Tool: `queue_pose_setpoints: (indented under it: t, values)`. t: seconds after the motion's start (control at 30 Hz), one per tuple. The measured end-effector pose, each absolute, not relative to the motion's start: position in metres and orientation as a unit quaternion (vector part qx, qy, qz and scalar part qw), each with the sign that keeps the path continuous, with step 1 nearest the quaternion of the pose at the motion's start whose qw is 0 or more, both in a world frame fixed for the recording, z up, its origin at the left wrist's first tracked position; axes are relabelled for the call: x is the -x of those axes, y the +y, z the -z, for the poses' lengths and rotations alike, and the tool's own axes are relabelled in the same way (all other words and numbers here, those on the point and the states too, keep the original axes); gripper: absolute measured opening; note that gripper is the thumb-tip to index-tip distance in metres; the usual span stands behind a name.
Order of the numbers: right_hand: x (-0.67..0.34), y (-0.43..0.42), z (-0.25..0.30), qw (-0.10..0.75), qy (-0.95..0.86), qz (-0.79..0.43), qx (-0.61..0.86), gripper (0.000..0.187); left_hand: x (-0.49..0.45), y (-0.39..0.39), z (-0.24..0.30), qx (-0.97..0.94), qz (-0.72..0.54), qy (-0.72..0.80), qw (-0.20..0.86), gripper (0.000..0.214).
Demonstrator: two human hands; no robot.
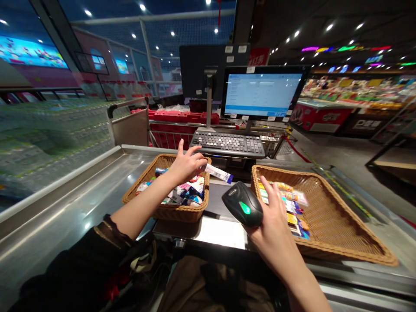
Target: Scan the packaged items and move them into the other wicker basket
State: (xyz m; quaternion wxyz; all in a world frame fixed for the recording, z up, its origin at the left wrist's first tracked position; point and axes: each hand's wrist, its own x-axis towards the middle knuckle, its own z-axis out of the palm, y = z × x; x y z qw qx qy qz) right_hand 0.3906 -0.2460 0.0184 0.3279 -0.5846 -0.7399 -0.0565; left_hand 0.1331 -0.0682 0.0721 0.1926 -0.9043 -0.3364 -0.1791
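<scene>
My left hand [187, 165] is above the left wicker basket [182, 212], pinching one end of a slim white packet [217, 173]. A barcode and a blue tip show on the packet, which sticks out to the right past the basket rim. In my right hand [272, 219] is a black barcode scanner [239, 203] with a green light lit on top. Its head points left, below the packet; the grip is hidden by my hand. Small colourful packaged goods [186, 190] fill the left basket. More small packages [294, 208] lie at the left side of the right wicker basket [338, 216].
Behind the baskets stand a keyboard [229, 144] and a lit monitor [261, 95]. A metal counter [104, 182] with a raised edge extends left. Beyond it are stacked bottle packs [58, 130] and a trolley [130, 125]. A red freezer [320, 116] stands farther right.
</scene>
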Motion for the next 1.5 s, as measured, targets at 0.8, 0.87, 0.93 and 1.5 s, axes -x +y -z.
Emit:
queue_pose_setpoints:
  t: [0.8, 0.87, 0.93, 1.5]
  values:
    - [-0.549, -0.271, -0.072, 0.373, -0.660, 0.081, 0.647, 0.039, -0.271, -0.079, -0.040, 0.945, 0.195, -0.242, 0.098, 0.014]
    - [-0.555, -0.281, -0.070, 0.381, -0.644, 0.060, 0.661, 0.045, -0.300, -0.086, -0.033, 0.953, 0.170, -0.237, 0.081, 0.014]
    - [-0.560, -0.290, -0.068, 0.397, -0.623, 0.046, 0.672, 0.052, -0.329, -0.093, -0.026, 0.960, 0.139, -0.234, 0.069, 0.015]
    - [-0.596, -0.344, -0.051, 0.474, -0.513, 0.009, 0.715, 0.092, -0.437, -0.106, 0.035, 0.962, -0.102, -0.250, 0.049, 0.011]
